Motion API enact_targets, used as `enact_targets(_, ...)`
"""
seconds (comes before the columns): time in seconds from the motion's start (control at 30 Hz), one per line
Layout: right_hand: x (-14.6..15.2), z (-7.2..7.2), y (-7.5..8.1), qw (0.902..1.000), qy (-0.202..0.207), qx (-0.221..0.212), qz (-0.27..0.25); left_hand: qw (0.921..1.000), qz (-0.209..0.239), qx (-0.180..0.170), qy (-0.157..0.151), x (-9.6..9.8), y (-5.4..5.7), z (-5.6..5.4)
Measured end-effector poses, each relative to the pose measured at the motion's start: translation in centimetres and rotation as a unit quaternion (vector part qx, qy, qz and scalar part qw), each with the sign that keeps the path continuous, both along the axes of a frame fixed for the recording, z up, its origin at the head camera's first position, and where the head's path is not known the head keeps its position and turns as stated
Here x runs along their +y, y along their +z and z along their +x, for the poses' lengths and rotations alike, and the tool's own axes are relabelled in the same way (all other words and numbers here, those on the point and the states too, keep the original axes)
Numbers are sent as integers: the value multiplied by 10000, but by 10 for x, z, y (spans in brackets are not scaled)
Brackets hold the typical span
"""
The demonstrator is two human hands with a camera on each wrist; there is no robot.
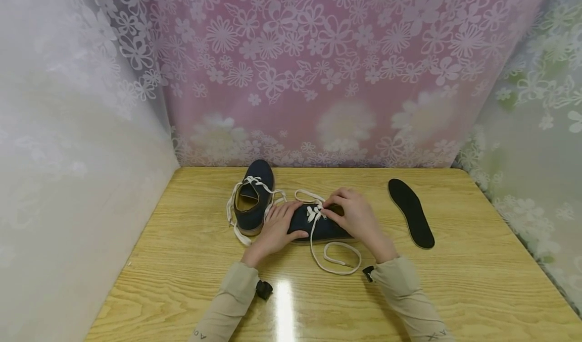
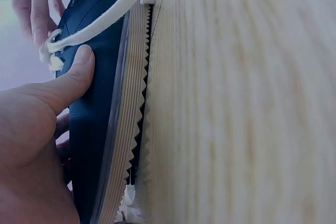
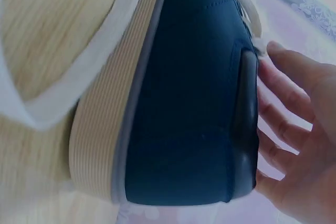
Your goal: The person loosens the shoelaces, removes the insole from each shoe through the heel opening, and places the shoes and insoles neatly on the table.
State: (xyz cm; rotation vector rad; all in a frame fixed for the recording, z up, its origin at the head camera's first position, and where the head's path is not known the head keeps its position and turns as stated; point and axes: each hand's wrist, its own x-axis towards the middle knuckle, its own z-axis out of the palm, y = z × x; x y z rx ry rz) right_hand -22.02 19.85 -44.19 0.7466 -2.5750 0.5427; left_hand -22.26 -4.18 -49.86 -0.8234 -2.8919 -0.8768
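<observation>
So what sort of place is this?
Probably a small screened-off tabletop workspace, though the wider room is hidden: a wood-grain table, a pink flowered curtain right behind it, and two dark shoes on top, one being handled.

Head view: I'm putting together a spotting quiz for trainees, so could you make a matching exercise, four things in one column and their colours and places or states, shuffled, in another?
Column one
1. insole
2. middle shoe
3. shoelace of the middle shoe
4. back curtain

Column two
A. white, one end looped on the table
B. pink with white flowers
C. dark blue, toe pointing left
D. black, flat on the table's right side

Pairs: 1-D, 2-C, 3-A, 4-B
</observation>
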Motion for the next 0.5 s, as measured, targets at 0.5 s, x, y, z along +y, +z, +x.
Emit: enact_targets(0.5,8,-9,-10,9941,-718,815,46,9998,130,158,-35,0,0,1)
